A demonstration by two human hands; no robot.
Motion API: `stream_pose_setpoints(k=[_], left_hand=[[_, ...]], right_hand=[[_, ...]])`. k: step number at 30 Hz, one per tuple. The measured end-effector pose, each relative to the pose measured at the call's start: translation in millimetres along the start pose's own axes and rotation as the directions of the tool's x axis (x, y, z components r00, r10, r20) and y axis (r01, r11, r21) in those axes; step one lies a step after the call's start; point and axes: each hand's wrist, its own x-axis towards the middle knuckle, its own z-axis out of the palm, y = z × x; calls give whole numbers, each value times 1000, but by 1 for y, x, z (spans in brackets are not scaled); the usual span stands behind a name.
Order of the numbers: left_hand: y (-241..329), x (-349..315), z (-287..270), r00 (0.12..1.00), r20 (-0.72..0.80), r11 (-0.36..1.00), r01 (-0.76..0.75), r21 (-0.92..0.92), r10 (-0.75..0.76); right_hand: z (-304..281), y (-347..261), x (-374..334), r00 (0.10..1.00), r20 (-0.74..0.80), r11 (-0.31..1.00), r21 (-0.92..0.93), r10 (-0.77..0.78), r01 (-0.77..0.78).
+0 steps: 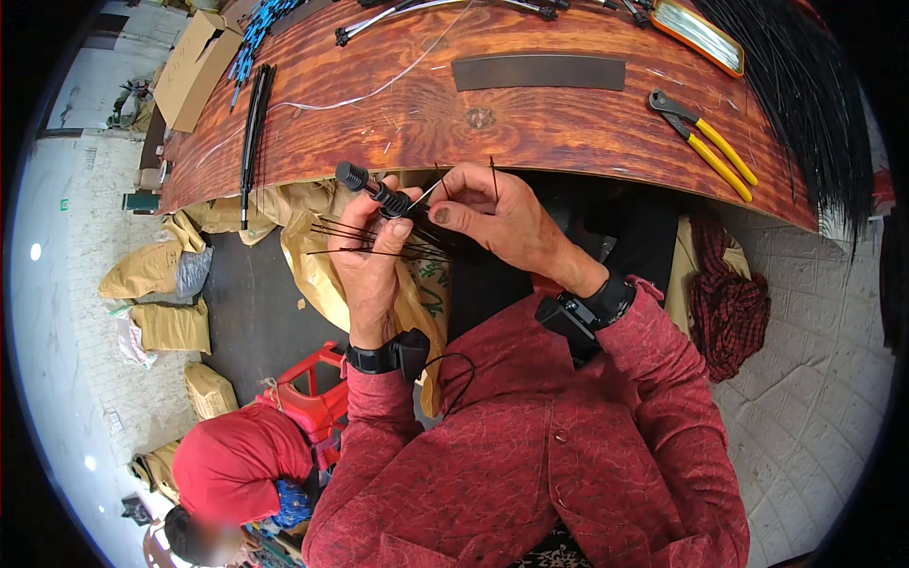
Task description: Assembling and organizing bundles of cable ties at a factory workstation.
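My left hand (367,275) is closed around a black ribbed plastic piece (365,185) that has a round cap at its far end. Several thin black strands (333,232) stick out between the fingers of that hand on both sides. Close on the right, my right hand (511,220) has its thumb and fingers drawn together beside the piece. A thin pale strand (426,194) runs between the piece and my right fingertips. Thin dark strands (493,176) also rise from among the right fingers; exactly how they are gripped is hidden.
On the wooden table (530,128) ahead lie yellow-handled pincers (717,154), a dark flat strip (540,72), a bundle of black rods (256,133) and a large black bristle bundle (791,85). A cardboard box (194,71) stands far left. Another person (241,464) is at the lower left near a red stool (317,393).
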Motion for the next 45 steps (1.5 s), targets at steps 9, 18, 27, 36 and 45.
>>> stream_pose_setpoints(k=[9, 18, 27, 36, 45], left_hand=[[-9, 4, 0, 1000, -14, 1000, -10, -30, 9], [-10, 3, 4, 998, -60, 999, -3, -48, 1], [-7, 0, 5, 995, -100, 1000, 17, -22, -19], [-9, -1, -12, 997, 46, 988, 62, -138, -56], [-15, -5, -19, 998, 51, 986, 36, -164, -28]], right_hand=[[-2, -7, 3, 999, 11, 992, -120, -46, 47], [-10, -12, 10, 989, 107, 953, -278, -98, 124], [-13, -21, 12, 977, 168, 921, -345, -131, 183], [-8, 3, 10, 983, 184, 1000, 17, -1, -2], [9, 6, 9, 993, 116, 999, -16, -38, 40]])
